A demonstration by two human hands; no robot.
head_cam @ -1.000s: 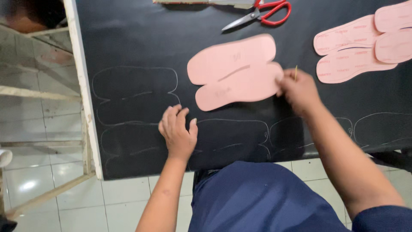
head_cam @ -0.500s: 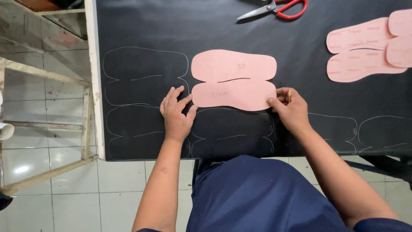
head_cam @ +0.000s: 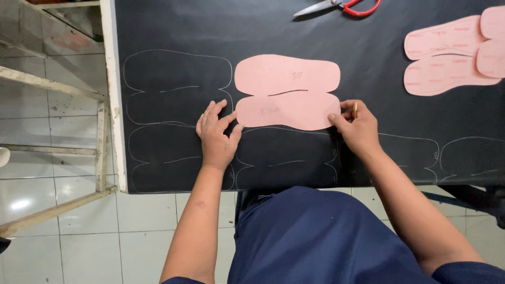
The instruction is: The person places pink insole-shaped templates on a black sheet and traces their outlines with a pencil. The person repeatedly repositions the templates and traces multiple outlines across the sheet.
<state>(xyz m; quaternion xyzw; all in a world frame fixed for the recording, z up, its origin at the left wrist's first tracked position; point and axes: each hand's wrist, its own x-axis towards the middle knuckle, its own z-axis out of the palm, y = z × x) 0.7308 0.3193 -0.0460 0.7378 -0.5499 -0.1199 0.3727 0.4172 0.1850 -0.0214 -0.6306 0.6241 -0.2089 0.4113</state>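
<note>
A pink double sole-shaped template [head_cam: 286, 92] lies flat on a black sheet [head_cam: 326, 37], between traced outlines. My left hand [head_cam: 218, 134] rests with spread fingers at the template's left end, fingertips touching its edge. My right hand [head_cam: 355, 126] presses the template's right end with the index finger and holds a thin yellow pencil [head_cam: 355, 110] upright between the fingers. Several white traced sole outlines [head_cam: 176, 87] cover the sheet to the left and along the near edge.
Red-handled scissors [head_cam: 342, 6] lie at the far edge of the sheet. More pink templates [head_cam: 452, 55] are stacked at the far right. The table's white left edge [head_cam: 113, 94] borders a tiled floor with a wooden frame [head_cam: 52, 84].
The pink template was swung from a tilt to lie straight and slid left and nearer, next to the traced outlines. Both hands came to its ends.
</note>
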